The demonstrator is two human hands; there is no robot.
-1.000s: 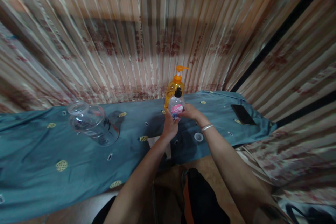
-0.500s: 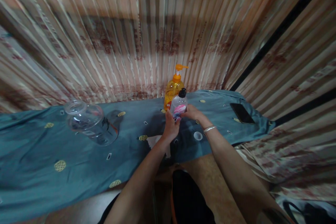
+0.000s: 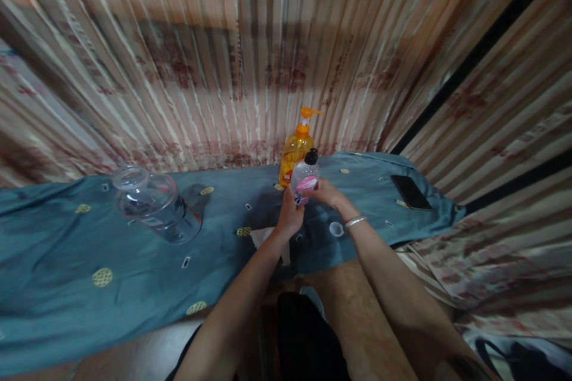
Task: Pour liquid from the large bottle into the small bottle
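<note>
A clear bottle (image 3: 305, 177) with a black cap and a pink label is held up between my two hands, over the cloth. My left hand (image 3: 290, 214) is closed around its lower left side. From the right, my right hand (image 3: 326, 191) grips the bottle with the fingers across the label; a silver bangle is on that wrist. Just behind stands a yellow pump bottle (image 3: 291, 152) with an orange pump head, partly covered by the held bottle. A white tissue (image 3: 261, 237) lies under my left forearm, and a small clear cap (image 3: 336, 229) lies near my right wrist.
A large clear plastic jar (image 3: 156, 205) stands on the left of the blue patterned cloth (image 3: 143, 286). A dark phone (image 3: 411, 191) lies at the right. Pleated curtains (image 3: 192, 83) hang behind, and a dark pole (image 3: 473, 59) slants along the right side.
The bottle stays in both hands, and its label has turned slightly. My right fingers have shifted a little across the label. The view has tilted slightly; the things on the cloth stay put.
</note>
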